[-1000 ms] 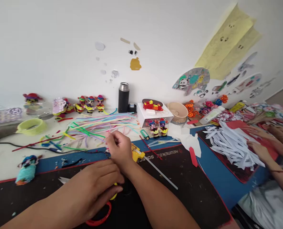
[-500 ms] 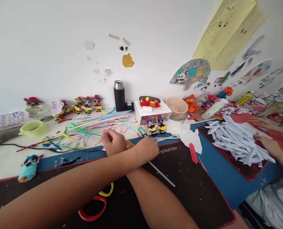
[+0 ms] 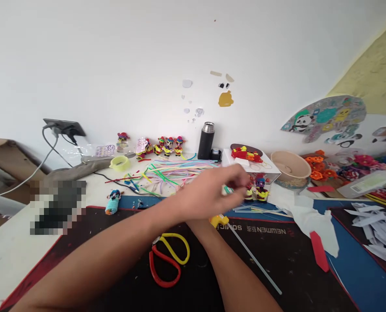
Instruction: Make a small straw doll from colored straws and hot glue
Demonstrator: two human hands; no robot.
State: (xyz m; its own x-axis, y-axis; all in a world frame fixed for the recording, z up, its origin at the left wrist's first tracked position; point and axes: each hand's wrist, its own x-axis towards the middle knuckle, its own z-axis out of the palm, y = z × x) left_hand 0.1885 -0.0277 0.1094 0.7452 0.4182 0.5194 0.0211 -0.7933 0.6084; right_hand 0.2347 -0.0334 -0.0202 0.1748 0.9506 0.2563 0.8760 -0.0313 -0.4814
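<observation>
My left hand [image 3: 215, 190] is raised over the mat, with its forearm crossing above my right one. Its fingers curl loosely, and a gap shows between them and the thumb, with nothing in it. Behind it lies my right hand, almost wholly hidden; only my right wrist [image 3: 201, 227] and forearm show. By that wrist is a yellow glue gun [image 3: 219, 220], partly covered, from which a translucent glue stick [image 3: 256, 261] sticks out. Scissors with red and yellow handles [image 3: 176, 249] lie on the black mat [image 3: 121, 286] beneath my left forearm.
Pipe cleaners [image 3: 160, 171] lie in a loose pile at the back. Small figures [image 3: 168, 147], a black flask [image 3: 206, 141], a white box [image 3: 264, 173] and a beige bowl [image 3: 290, 167] stand along the wall. Paper strips [image 3: 379, 229] are heaped at the right.
The view has swung left, so things appear farther right. My left hand has loosened from a closed shape, its thumb now apart. My right hand has slipped from sight behind it. More of the scissors shows.
</observation>
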